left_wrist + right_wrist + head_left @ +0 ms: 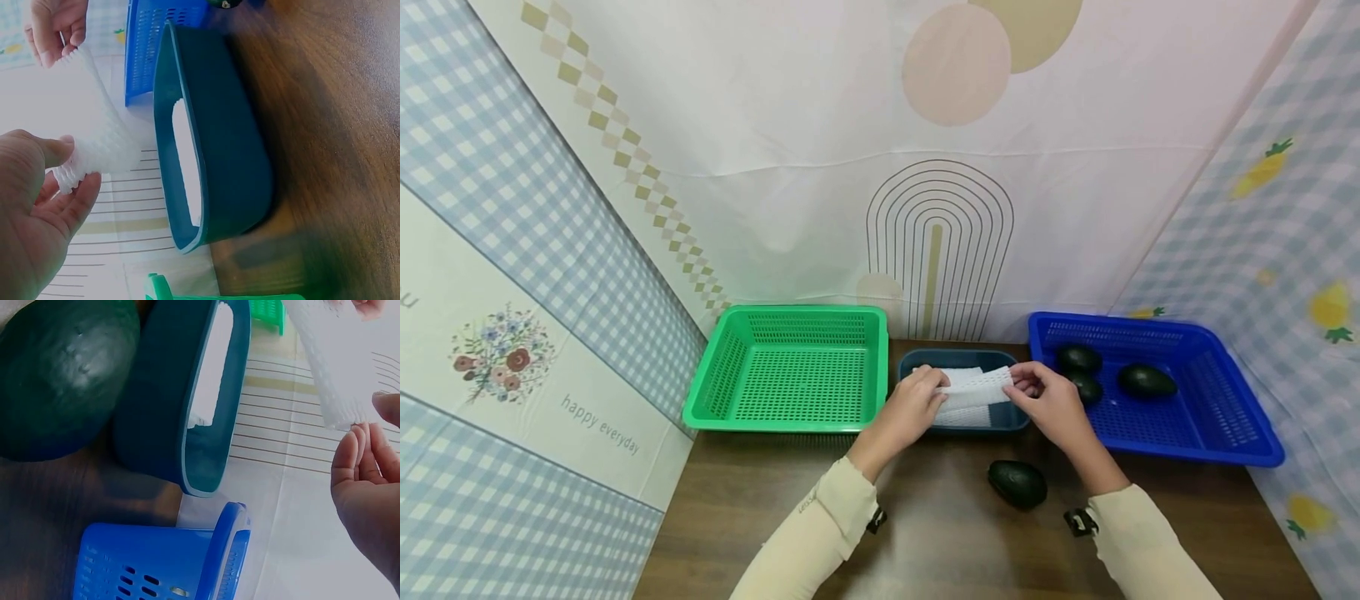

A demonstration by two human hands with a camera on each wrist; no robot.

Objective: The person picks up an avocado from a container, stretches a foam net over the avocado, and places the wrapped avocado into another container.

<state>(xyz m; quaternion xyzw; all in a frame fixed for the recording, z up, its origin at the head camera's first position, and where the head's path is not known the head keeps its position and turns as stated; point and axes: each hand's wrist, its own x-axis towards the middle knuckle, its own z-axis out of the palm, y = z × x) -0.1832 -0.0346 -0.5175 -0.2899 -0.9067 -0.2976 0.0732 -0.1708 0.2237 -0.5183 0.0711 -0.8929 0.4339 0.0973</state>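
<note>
A white foam net sleeve (977,388) is stretched between my two hands, above a dark teal bin (917,361). At its left end, my left hand (916,404) pinches the net between thumb and fingers. My right hand (1051,402) pinches the opposite end. In the left wrist view the foam net (94,119) looks like a flattened mesh tube. More white foam nets (212,369) lie inside the bin. On the table in front of the bin rests a dark green avocado (1017,484), apart from both hands.
To the left stands a green plastic basket (797,427) with perforated sides. A blue basket (1195,446) at the right holds several avocados (1147,382). The wooden table (925,533) meets a patterned cloth backdrop (775,208) behind the containers.
</note>
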